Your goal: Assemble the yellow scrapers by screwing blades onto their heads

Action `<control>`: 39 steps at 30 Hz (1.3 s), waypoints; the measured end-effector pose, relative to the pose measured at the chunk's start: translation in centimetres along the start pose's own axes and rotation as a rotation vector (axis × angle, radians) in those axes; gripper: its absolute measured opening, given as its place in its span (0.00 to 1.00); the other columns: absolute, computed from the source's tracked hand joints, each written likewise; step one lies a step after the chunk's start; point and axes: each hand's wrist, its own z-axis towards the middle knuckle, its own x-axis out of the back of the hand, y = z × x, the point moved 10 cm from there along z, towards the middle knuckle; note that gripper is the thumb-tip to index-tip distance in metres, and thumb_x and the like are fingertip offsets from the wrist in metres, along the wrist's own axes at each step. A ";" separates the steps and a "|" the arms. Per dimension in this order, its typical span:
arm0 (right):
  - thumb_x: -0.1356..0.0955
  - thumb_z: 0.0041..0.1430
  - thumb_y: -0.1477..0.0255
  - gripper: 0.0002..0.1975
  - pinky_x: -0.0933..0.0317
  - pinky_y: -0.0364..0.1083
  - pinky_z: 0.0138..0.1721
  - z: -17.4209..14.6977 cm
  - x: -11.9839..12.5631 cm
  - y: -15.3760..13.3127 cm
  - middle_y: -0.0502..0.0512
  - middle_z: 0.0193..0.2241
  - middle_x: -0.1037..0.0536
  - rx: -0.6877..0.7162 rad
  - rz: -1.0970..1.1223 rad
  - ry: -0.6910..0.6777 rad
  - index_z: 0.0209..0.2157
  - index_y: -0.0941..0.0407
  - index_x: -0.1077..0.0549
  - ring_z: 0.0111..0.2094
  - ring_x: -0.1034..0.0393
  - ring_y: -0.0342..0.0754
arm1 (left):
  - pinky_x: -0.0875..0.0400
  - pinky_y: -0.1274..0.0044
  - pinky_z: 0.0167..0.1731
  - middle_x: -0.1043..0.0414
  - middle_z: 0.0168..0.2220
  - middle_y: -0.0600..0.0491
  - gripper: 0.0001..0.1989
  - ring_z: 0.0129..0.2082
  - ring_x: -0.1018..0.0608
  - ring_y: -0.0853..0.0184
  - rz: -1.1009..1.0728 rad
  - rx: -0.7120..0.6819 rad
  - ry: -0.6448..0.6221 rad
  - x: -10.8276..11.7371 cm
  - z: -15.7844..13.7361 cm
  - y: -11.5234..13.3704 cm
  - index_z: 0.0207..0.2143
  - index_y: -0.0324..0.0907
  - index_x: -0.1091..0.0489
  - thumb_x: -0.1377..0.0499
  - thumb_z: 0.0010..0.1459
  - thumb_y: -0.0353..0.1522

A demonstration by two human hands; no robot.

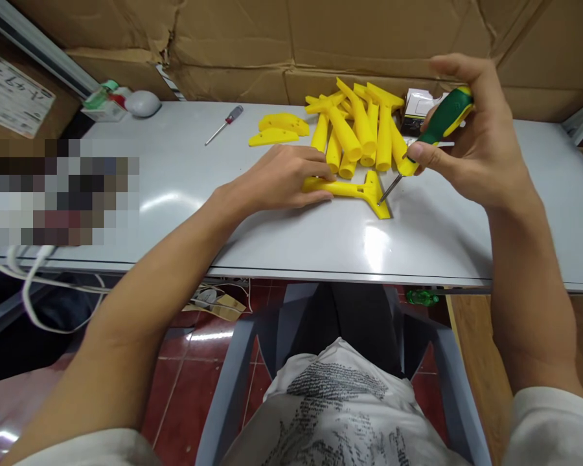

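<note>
My left hand is closed around the handle end of a yellow plastic scraper lying on the white table. The scraper's wide head points right. My right hand grips a green and yellow screwdriver, tilted so that its metal shaft runs down to the scraper's head. The tip appears to meet a small hole or screw there; which one I cannot tell. Just behind lies a heap of similar yellow scraper handles. Two flat, curved yellow pieces lie to its left.
A small screwdriver lies at the back left, near a white computer mouse and a small box. A black and white box stands behind the right hand. Cardboard lines the back. White cables hang over the left front edge.
</note>
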 end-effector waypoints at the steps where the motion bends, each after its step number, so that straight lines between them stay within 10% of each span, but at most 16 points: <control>1: 0.11 0.46 0.27 0.61 0.12 0.45 0.37 0.1 0.4 -1.0 0.50 0.75 0.28 0.054 -0.019 0.034 0.77 0.30 0.26 0.50 0.18 0.48 | 0.24 0.66 0.49 0.08 0.55 0.44 0.18 0.51 0.11 0.51 0.003 0.000 -0.003 0.0 0.0 0.0 0.58 0.47 0.10 0.34 0.81 0.47; 9: 0.04 0.46 0.46 0.44 0.05 0.49 0.44 0.2 0.0 -5.2 0.46 0.44 0.16 0.110 0.188 0.098 0.63 0.38 0.09 0.47 0.06 0.53 | 0.23 0.63 0.49 0.09 0.53 0.43 0.18 0.49 0.11 0.51 -0.029 -0.039 -0.072 0.0 0.1 0.7 0.58 0.49 0.09 0.37 0.83 0.44; 15: 0.09 0.49 0.34 0.51 0.08 0.46 0.43 1.0 1.1 -3.4 0.43 0.69 0.17 0.334 0.172 0.204 0.71 0.30 0.15 0.44 0.07 0.48 | 0.21 0.63 0.51 0.11 0.54 0.41 0.17 0.51 0.11 0.50 -0.061 -0.036 -0.028 0.1 0.0 0.1 0.59 0.48 0.09 0.34 0.82 0.44; 34: 0.09 0.54 0.38 0.49 0.05 0.59 0.57 -0.1 -1.5 -3.1 0.46 0.65 0.14 0.070 0.171 0.040 0.72 0.35 0.18 0.50 0.08 0.52 | 0.21 0.62 0.50 0.11 0.55 0.39 0.19 0.51 0.13 0.49 -0.003 -0.060 -0.055 0.1 0.1 0.3 0.60 0.46 0.10 0.38 0.84 0.43; 39: 0.08 0.42 0.32 0.59 0.05 0.59 0.50 0.0 -1.8 -2.8 0.48 0.66 0.15 0.079 0.178 0.030 0.72 0.36 0.19 0.46 0.08 0.54 | 0.21 0.61 0.52 0.11 0.56 0.40 0.21 0.53 0.12 0.48 -0.042 -0.034 -0.043 0.0 0.1 -0.2 0.60 0.50 0.09 0.38 0.85 0.48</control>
